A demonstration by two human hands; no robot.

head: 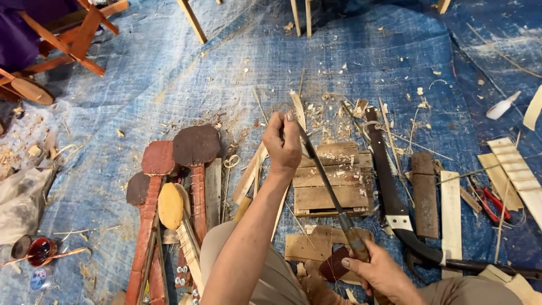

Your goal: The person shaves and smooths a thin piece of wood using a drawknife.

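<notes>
My left hand (282, 141) is closed around a thin pale wood strip (297, 110) that sticks up past my fist. My right hand (381, 274) grips the handle of a long dark knife (324, 175). The blade runs up and left from that handle and its tip meets the strip just beside my left fist. Both hands are held above a small block of wooden slats (330, 189) on the blue tarp (169, 73). My knees show at the bottom edge.
Left of my arm lie several paddle-shaped wooden pieces (195, 147). A hand saw (389, 186) with a black handle, wood planks (451, 203) and red-handled pliers (491, 203) lie to the right. A small red jar (40, 249) sits at the lower left. Shavings litter the tarp.
</notes>
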